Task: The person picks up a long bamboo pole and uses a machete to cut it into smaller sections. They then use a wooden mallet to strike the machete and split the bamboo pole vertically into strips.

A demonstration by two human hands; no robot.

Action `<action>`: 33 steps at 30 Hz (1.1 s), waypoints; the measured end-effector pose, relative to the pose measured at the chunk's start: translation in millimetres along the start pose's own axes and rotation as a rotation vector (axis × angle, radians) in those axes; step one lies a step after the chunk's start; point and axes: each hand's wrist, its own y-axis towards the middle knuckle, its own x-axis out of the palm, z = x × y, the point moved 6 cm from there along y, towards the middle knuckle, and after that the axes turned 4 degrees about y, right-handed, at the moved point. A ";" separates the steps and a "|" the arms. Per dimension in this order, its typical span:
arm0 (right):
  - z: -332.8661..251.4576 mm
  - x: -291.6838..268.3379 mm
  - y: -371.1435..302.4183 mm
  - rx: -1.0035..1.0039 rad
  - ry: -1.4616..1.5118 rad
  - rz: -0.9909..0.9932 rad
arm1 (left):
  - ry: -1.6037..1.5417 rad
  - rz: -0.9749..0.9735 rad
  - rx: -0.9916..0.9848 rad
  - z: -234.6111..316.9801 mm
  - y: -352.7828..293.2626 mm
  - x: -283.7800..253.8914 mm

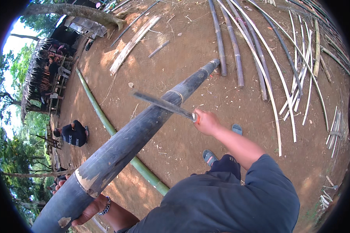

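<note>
A thick dark bamboo pole (128, 138) slants across the view from the lower left up to the middle. My left hand (90, 211) is closed round its near, thicker part from beneath, fingertips showing on the far side; a chain bracelet is on that wrist. In my right hand (208, 123) is the orange handle of a machete (165, 105). The blade lies crosswise over the pole near a pale node ring, its tip pointing left and a little blurred. Whether the blade touches the pole, I cannot tell.
A green bamboo pole (101, 114) lies on the dirt ground behind the held one. Dark poles (233, 50) and pale split strips (299, 73) lie at the far right. A person in dark clothes (74, 133) sits at the left, near a thatched shelter (37, 73).
</note>
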 end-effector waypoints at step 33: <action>29.1 0.5 -9.4 0.142 0.121 0.070 | 0.036 0.133 -0.076 -12.5 -10.1 39.3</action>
